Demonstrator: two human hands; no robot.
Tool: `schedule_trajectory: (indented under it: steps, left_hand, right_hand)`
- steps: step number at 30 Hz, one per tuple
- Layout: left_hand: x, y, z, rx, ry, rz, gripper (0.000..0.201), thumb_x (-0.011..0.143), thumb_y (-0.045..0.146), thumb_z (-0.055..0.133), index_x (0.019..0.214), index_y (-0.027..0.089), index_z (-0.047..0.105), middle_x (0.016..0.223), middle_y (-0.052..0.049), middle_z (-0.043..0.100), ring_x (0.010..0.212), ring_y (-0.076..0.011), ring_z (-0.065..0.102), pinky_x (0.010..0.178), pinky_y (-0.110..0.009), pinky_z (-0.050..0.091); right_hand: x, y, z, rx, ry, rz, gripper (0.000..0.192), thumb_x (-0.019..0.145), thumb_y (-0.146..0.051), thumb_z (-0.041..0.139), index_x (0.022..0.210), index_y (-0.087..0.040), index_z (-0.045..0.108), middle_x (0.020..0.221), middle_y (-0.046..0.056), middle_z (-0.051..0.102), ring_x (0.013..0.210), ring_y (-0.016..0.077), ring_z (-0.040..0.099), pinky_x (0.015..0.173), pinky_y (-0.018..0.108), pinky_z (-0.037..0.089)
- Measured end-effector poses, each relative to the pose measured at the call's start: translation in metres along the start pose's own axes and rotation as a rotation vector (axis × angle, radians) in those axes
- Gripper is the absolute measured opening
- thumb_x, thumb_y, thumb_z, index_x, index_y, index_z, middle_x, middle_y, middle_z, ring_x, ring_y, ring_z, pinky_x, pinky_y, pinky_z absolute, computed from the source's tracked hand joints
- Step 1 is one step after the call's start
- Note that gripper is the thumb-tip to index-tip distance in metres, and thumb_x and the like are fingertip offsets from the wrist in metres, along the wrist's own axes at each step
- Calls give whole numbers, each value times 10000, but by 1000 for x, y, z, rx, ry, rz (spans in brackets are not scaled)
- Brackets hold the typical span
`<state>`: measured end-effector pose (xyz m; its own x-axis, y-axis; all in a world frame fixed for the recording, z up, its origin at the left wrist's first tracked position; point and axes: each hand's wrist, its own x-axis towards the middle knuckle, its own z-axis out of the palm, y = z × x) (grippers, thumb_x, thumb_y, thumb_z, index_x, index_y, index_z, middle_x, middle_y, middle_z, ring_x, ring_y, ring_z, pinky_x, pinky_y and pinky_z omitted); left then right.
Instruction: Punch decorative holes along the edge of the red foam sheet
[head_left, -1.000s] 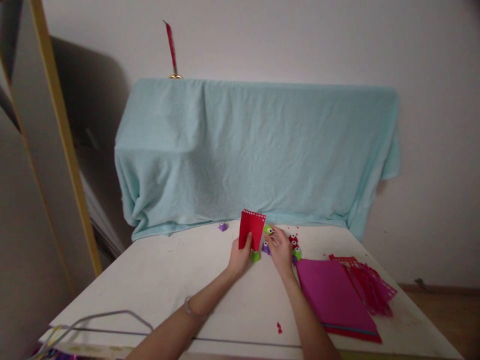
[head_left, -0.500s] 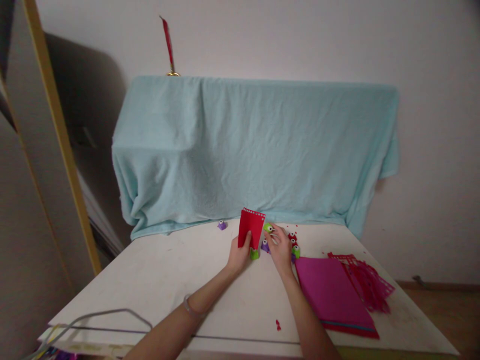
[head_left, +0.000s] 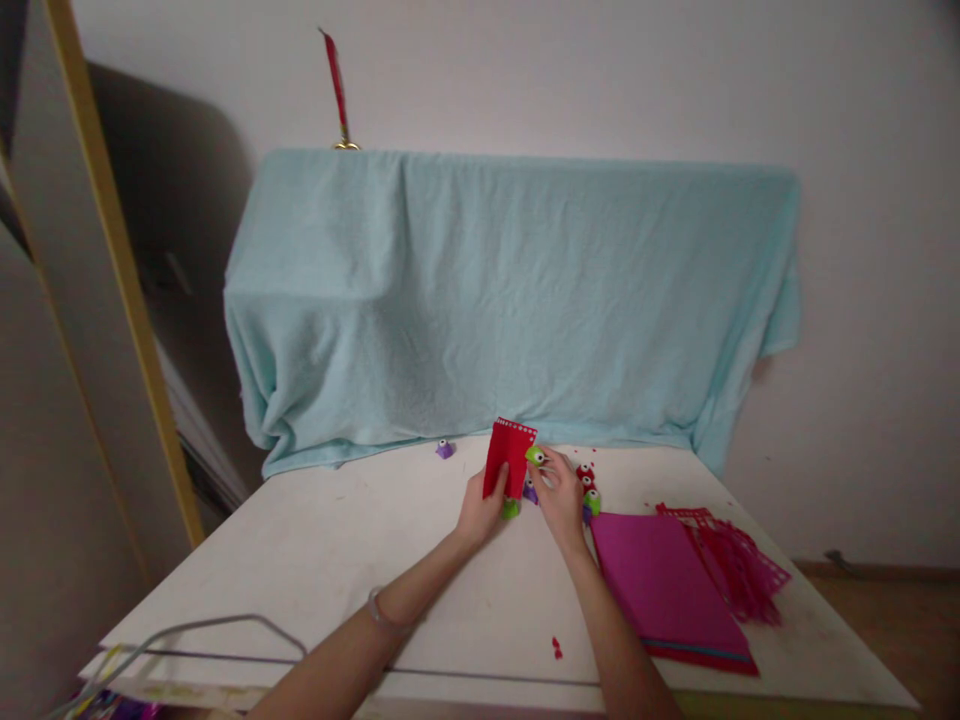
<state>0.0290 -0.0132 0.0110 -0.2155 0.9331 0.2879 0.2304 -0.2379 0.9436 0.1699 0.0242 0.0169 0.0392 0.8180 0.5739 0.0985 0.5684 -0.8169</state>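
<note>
My left hand (head_left: 481, 508) is closed on a red sheet of paper (head_left: 507, 460), held up with the thumb across its front. Small holes run along the sheet's top edge. My right hand (head_left: 559, 495) grips a small green paper punch (head_left: 535, 456) with a white, eye-like top, at the sheet's upper right edge. Whether the paper sits inside its slot I cannot tell. A second green punch (head_left: 511, 510) lies below the sheet, partly covered. Between the hands a purple punch (head_left: 530, 491) is partly hidden.
Red punches (head_left: 586, 478) and another green one (head_left: 592, 500) stand right of my right hand. A lone purple one (head_left: 445, 449) sits further left. Magenta sheets (head_left: 667, 575) and punched paper strips (head_left: 739, 570) lie at the right. A blue towel (head_left: 525, 300) hangs behind the white table (head_left: 337, 540).
My left hand has shifted the red sheet slightly right, so its edge now meets the green paper punch. My right hand has stayed almost in place.
</note>
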Motion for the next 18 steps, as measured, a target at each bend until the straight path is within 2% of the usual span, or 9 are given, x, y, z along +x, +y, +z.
schedule_trajectory:
  steps: [6,11,14,18]
  left_hand:
    - [-1,0,2,1,4,-30,462,880,569,447,824,151,635,685,-59,647,572,-154,537,533,-220,409]
    - [-1,-2,2,-1,12,1,473,869,574,463,815,141,647,690,-60,643,598,-156,554,539,-222,413]
    - [-1,-4,2,1,12,-8,509,862,588,468,793,119,654,664,-63,631,580,-154,546,527,-228,404]
    - [-1,-4,3,-14,13,5,526,867,579,474,865,94,676,734,-83,666,634,-169,577,578,-244,429]
  right_hand:
    - [-1,-1,0,3,-11,1,359,838,-311,592,1177,-200,624,1101,110,624,900,202,625,782,357,581]
    - [-1,-2,1,-5,-12,-7,358,832,-301,588,1172,-197,626,1100,108,633,892,203,627,761,349,581]
    - [-1,-2,1,-43,-7,6,365,828,-302,590,1175,-195,620,1067,107,649,852,199,629,721,336,576]
    - [0,-2,1,-70,1,60,428,810,-329,614,1216,-196,583,999,101,669,779,191,629,658,318,557]
